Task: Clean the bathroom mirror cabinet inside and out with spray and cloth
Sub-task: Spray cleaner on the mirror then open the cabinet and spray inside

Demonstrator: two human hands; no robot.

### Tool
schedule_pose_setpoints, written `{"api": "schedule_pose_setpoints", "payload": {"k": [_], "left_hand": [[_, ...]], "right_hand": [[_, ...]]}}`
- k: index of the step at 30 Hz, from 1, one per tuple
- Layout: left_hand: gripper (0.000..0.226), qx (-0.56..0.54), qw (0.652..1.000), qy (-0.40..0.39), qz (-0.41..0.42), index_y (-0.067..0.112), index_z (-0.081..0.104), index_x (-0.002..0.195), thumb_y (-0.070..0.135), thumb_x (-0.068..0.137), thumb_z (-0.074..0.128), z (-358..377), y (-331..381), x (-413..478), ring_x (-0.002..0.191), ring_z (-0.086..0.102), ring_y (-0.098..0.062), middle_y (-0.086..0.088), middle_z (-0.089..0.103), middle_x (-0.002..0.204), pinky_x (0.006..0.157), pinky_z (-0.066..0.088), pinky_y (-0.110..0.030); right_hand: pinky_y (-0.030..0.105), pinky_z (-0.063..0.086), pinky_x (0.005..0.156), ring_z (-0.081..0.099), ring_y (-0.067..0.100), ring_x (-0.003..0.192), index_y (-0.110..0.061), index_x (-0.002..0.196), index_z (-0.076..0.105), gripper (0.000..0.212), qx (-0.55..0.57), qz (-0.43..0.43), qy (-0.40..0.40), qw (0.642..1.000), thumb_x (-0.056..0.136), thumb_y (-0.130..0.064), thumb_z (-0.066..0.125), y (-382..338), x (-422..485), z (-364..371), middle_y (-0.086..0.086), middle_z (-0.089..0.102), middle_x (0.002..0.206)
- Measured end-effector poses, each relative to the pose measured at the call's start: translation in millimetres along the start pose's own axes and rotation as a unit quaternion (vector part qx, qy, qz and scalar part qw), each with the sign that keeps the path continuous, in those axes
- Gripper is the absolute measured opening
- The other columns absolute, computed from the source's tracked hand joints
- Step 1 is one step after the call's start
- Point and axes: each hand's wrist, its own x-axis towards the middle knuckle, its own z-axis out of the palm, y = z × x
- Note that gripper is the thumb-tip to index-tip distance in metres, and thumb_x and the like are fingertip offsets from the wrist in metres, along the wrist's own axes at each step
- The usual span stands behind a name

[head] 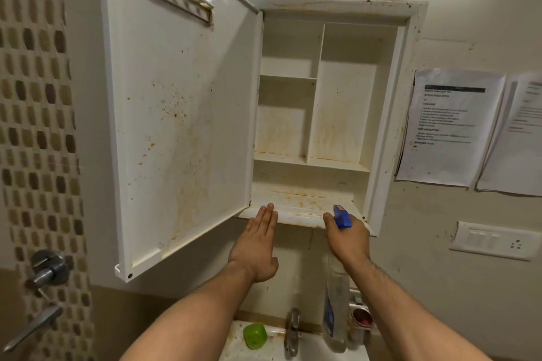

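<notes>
Gripping clear spray bottle, right hand; left hand flat

White cabinet orange-stained; blue spray head; green cup; brown mosaic tiles.

White mirror cabinet on the wall, door swung wide open to the left, orange-brown streaks and spots on inner door face and inside. Clear spray bottle with blue trigger head, gripped at the neck by right hand, at the lower cabinet edge.
</notes>
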Motion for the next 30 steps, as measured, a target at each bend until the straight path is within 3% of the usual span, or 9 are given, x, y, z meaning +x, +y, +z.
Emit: {"api": "schedule_pose_setpoints", "payload": {"k": [2,5,8,13,16,19,23,27,30], "left_hand": [[0.105,-0.011,1.0,0.006,-0.001,0.013,-0.027,0.158,0.044,0.093,0.05,-1,1,0,0.153,-0.031,-0.02,-0.004,-0.04,0.162,0.129,-0.006,-0.038],[0.091,-0.03,0.999,0.044,0.005,0.014,-0.014,0.163,0.036,0.097,0.044,-10,-2,2,0.158,-0.017,-0.017,0.0,-0.028,0.167,0.126,-0.01,-0.031],[0.083,-0.039,0.993,0.111,-0.009,0.012,-0.004,0.165,0.031,0.098,0.042,-31,-6,7,0.16,-0.007,-0.018,-0.003,-0.014,0.172,0.128,-0.007,-0.031],[0.083,-0.007,0.988,0.152,0.007,0.009,-0.005,0.164,0.03,0.1,0.042,-70,-2,25,0.16,-0.007,-0.021,-0.008,-0.012,0.173,0.13,-0.002,-0.035],[0.086,0.005,0.988,0.152,0.008,0.008,-0.009,0.164,0.027,0.098,0.043,-88,1,36,0.16,-0.012,-0.021,-0.009,-0.019,0.171,0.13,-0.002,-0.036],[0.089,0.022,0.991,0.135,0.009,0.007,-0.013,0.162,0.028,0.097,0.043,-102,6,48,0.159,-0.016,-0.023,-0.01,-0.024,0.17,0.13,-0.002,-0.038],[0.094,0.011,0.995,0.095,-0.002,0.009,-0.016,0.162,0.031,0.096,0.047,-111,16,65,0.158,-0.017,-0.023,-0.008,-0.024,0.17,0.13,-0.003,-0.039],[0.099,-0.005,0.997,0.07,-0.015,0.009,-0.018,0.161,0.034,0.094,0.05,-109,21,71,0.158,-0.018,-0.022,-0.008,-0.025,0.169,0.13,-0.005,-0.04],[0.099,-0.011,0.998,0.066,-0.014,0.01,-0.017,0.162,0.035,0.095,0.051,-111,20,72,0.158,-0.018,-0.021,-0.007,-0.024,0.17,0.13,-0.004,-0.04]], "right_hand": [[0.024,0.043,0.058,0.064,0.029,0.075,-0.007,0.087,0.065,0.025,-0.009,-0.016,-0.008,1.0,0.097,-0.03,0.067,-2,-2,-8,0.009,0.066,0.077],[0.031,0.054,0.063,0.067,0.03,0.074,-0.008,0.084,0.064,0.026,-0.007,-0.038,-0.03,0.999,0.097,-0.03,0.067,-12,-5,-13,0.013,0.069,0.077],[0.024,0.049,0.062,0.064,0.019,0.071,-0.012,0.085,0.063,0.024,-0.002,-0.09,-0.026,0.996,0.097,-0.032,0.067,-30,-6,-14,0.005,0.066,0.076],[0.025,0.046,0.06,0.06,0.019,0.065,-0.014,0.083,0.063,0.023,-0.014,-0.087,-0.028,0.996,0.097,-0.032,0.067,-49,-5,-12,0.005,0.063,0.072],[0.014,0.041,0.057,0.06,0.011,0.07,-0.015,0.086,0.059,0.022,0.005,-0.098,-0.012,0.995,0.098,-0.033,0.066,-52,-8,-19,0.001,0.063,0.078],[0.022,0.042,0.058,0.056,0.014,0.065,-0.012,0.083,0.06,0.025,0.068,-0.087,0.036,0.993,0.097,-0.031,0.067,-61,-2,-29,0.006,0.063,0.075],[0.013,0.041,0.054,0.052,0.011,0.06,-0.017,0.078,0.057,0.025,0.092,-0.121,0.077,0.985,0.097,-0.03,0.068,-89,16,-44,0.002,0.058,0.069],[0.028,0.045,0.057,0.051,0.019,0.059,-0.015,0.072,0.056,0.031,0.081,-0.118,0.081,0.986,0.098,-0.028,0.066,-107,31,-51,0.006,0.055,0.064],[0.027,0.043,0.058,0.053,0.018,0.061,-0.018,0.075,0.056,0.028,0.077,-0.125,0.071,0.987,0.099,-0.029,0.065,-114,32,-52,0.004,0.056,0.067]]}}
